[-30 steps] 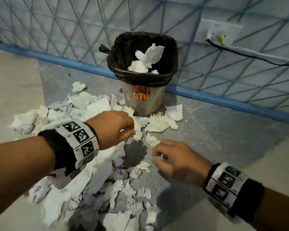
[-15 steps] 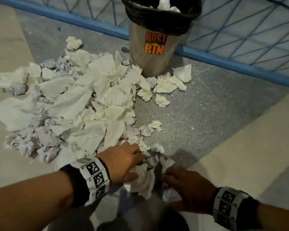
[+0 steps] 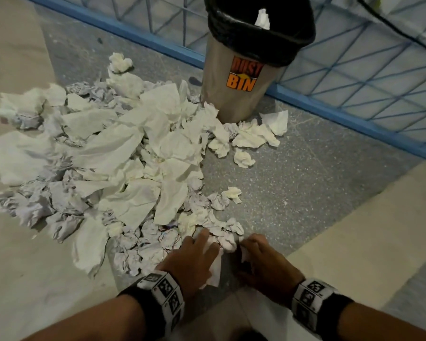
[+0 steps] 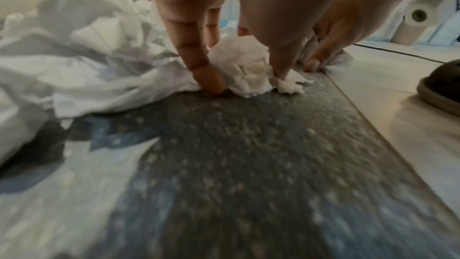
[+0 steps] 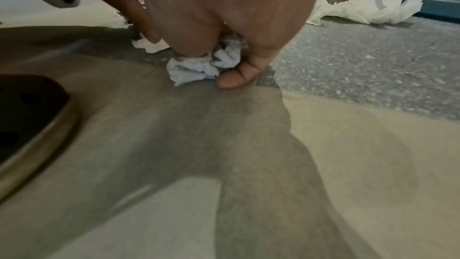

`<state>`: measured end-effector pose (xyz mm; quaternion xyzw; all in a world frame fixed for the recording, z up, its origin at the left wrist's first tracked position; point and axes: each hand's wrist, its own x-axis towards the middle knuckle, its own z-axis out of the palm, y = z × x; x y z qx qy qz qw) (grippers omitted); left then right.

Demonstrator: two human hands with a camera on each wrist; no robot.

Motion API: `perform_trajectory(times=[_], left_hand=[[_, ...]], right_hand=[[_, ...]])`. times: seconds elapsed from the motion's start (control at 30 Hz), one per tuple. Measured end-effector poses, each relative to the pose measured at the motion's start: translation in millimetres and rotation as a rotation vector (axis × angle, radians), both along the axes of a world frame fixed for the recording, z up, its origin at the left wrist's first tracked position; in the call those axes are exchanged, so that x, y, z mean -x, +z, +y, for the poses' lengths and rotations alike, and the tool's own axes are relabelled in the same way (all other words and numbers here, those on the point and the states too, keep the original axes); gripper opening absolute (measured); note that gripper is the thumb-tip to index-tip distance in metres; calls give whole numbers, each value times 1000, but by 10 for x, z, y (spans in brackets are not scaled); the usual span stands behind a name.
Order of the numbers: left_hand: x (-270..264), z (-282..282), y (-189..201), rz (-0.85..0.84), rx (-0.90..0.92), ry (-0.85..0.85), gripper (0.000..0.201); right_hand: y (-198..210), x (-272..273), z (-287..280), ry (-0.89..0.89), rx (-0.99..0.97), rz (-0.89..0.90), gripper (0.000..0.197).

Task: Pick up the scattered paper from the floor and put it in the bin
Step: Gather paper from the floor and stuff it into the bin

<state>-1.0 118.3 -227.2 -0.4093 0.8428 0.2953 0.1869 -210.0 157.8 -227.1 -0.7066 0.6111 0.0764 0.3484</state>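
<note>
Both hands dropped from near the bin (image 3: 241,94) to the pile's near edge. Left hand (image 3: 194,260) pinched a white tissue wad (image 4: 245,66); right hand (image 3: 266,263) curled round a bluish paper ball (image 5: 201,66). Most paper (image 3: 123,153) lay left of the bin on the floor (image 3: 293,183); plenty left.

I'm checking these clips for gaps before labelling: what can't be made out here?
- Bin contents: head view, top edge crops the rim; one scrap shows.
- Right hand grip: head view, knuckles hide the crumpled paper.
- Print on that paper: right wrist view, blurred.
- Floor: left wrist view, blurred.
</note>
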Motion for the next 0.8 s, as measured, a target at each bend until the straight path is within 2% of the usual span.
perform_trajectory(times=[0.13,0.2,0.37,0.43,0.5,0.53,0.57,0.63,0.7,0.77,0.8], left_hand=[[128,-112,13,40,26,10,74],[219,-150,33,24,33,-45,74],[421,-237,132,-18,-48,-126,48],[416,-307,144,10,-3,-255,44],[383,-345,71,62,9,-288,37],[360,-366,63,131,83,-309,30],[316,-397,24,179,161,-318,25],[236,-491,121,204,150,-274,25],[185,-678,410,260,146,-270,19],[142,-935,849,274,200,-300,15],[116,-1092,1102,295,225,-237,17]], right_hand=[[-30,64,-150,13,-54,50,40],[-75,101,-193,61,-51,66,37],[-37,290,-227,125,1,25,53],[98,419,-301,110,60,-32,46],[294,530,-408,47,176,-138,29],[425,555,-493,23,224,-163,25],[565,563,-598,27,268,-162,25],[871,558,-891,69,375,-133,29],[1233,542,-1259,47,554,-152,31],[1588,538,-1658,-64,761,-208,30],[1761,525,-1872,-125,857,-229,28]])
